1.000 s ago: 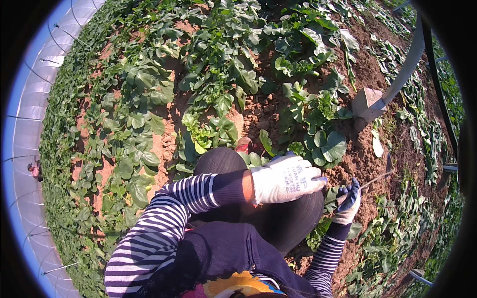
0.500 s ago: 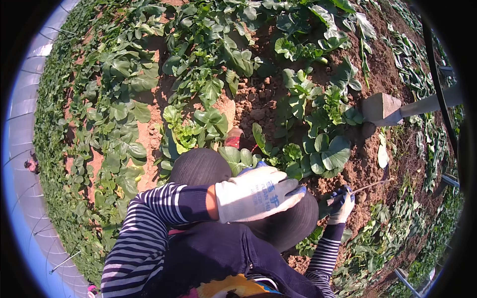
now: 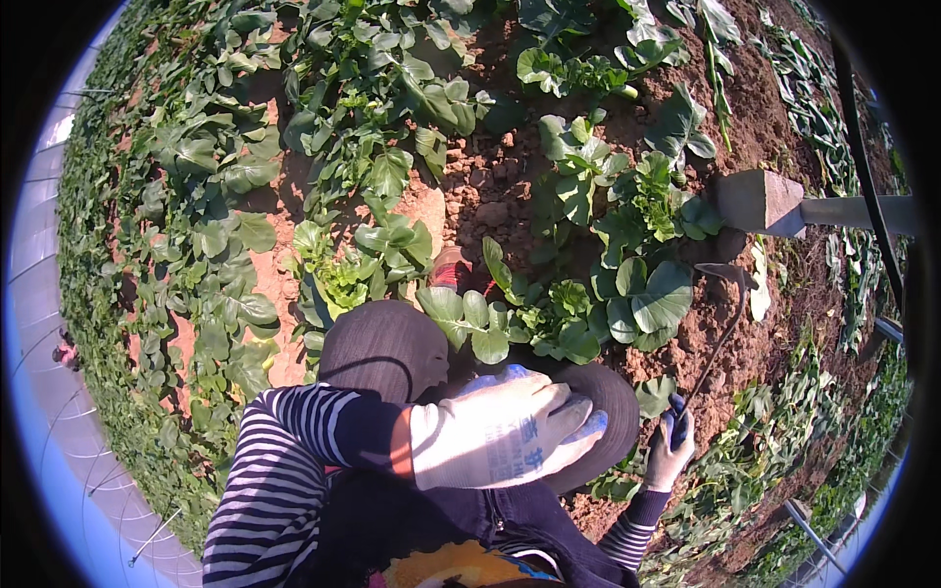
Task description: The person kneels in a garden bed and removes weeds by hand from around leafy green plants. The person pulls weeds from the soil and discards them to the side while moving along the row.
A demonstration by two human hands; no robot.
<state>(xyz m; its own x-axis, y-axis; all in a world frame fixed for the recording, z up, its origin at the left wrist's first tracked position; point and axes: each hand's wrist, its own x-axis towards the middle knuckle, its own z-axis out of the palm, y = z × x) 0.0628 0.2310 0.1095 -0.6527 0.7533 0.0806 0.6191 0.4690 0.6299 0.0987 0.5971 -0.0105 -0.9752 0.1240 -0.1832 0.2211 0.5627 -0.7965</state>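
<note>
My left hand point(image 3: 505, 426), in a white glove with blue fingertips, lies across my right knee point(image 3: 613, 421). Its fingers are stretched out, draped over the knee, and no object shows in them. Off to the right, my right hand point(image 3: 670, 446), gloved the same way, is closed around the handle end of a hand hoe point(image 3: 718, 355). The hoe's thin dark shank curves up to a small bent blade point(image 3: 725, 271) above the brown soil, near a large round-leafed green plant point(image 3: 662, 302). Most of the handle is hidden in the glove.
Rows of leafy greens point(image 3: 196, 235) fill the left and far ground. A concrete block point(image 3: 763, 203) with a grey post stands at right, a black hose point(image 3: 855, 147) beside it. Wilted leaves point(image 3: 765, 441) cover the right edge. My red-patterned shoe point(image 3: 452, 269) shows between plants.
The hoe has swung from pointing right to pointing up and away, its blade now in view. My right hand has come slightly nearer my body; my left hand remains on the knee.
</note>
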